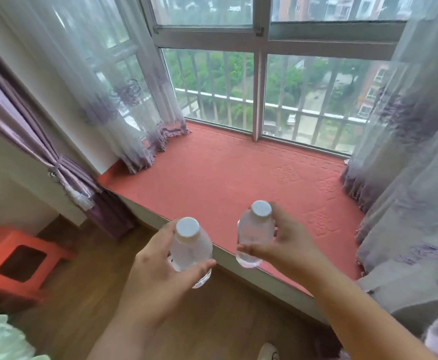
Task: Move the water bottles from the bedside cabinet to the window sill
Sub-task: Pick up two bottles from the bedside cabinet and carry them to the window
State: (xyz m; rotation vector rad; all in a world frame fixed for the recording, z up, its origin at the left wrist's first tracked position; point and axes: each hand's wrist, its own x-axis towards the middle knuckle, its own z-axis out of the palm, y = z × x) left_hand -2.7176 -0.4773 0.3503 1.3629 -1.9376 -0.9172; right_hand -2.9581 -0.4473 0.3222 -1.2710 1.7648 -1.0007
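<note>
Two clear bottles with white caps are up in the air. The left hand (158, 258) grips one bottle (190, 249) over the floor; the right hand (288, 242) grips the other bottle (254, 235) above the sill's (212, 172) near edge. Fingers hide part of each. At 9 o'clock an orange stool (17, 258) is blurred; sheer curtains (124, 94) veil the sill's ends.

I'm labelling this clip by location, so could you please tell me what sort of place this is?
Most likely a bedroom in an upper-floor flat: a bay window sill covered in a red mat, tied-back curtains, and a corner of bedding at lower left. Outside, treetops and other blocks lie below.
</note>
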